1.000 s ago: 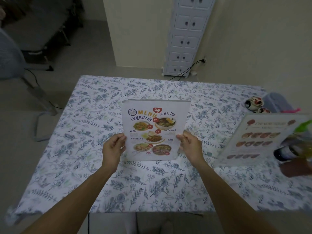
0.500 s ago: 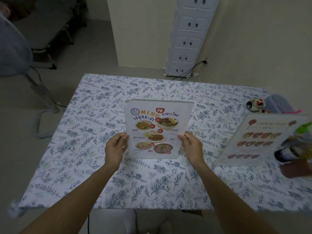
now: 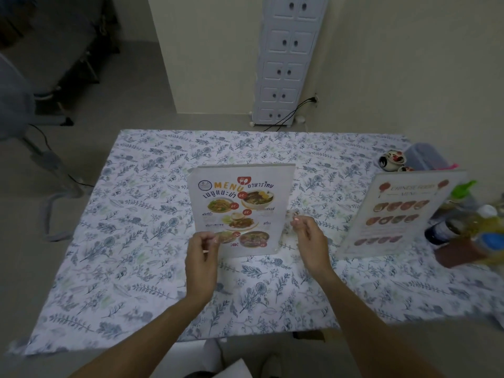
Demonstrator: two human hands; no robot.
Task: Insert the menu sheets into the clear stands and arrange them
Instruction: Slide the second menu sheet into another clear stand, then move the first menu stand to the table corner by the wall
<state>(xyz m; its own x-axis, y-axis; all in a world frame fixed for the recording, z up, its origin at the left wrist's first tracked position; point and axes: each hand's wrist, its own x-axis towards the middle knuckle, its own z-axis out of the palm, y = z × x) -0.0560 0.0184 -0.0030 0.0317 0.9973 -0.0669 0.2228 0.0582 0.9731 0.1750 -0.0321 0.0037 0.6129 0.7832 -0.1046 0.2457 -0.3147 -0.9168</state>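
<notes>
A clear stand holding the Thai food menu sheet (image 3: 240, 203) stands upright in the middle of the flower-patterned table (image 3: 136, 241). My left hand (image 3: 201, 257) covers the stand's lower left corner, fingers loosely curled; whether it still grips the edge is unclear. My right hand (image 3: 311, 241) hovers just right of the stand's lower right edge, a small gap between them, fingers apart and holding nothing. A second clear stand with a Chinese food menu (image 3: 395, 214) leans upright at the right.
Bottles and condiment containers (image 3: 474, 230) crowd the table's right edge behind the second stand. Small painted pots (image 3: 392, 160) and a plastic tub (image 3: 425, 156) sit at the far right. A white drawer tower (image 3: 286, 64) and cable stand by the wall beyond.
Both hands slid down and back from the stand's sides. The right hand has let go; the stand now rests upright on the table.
</notes>
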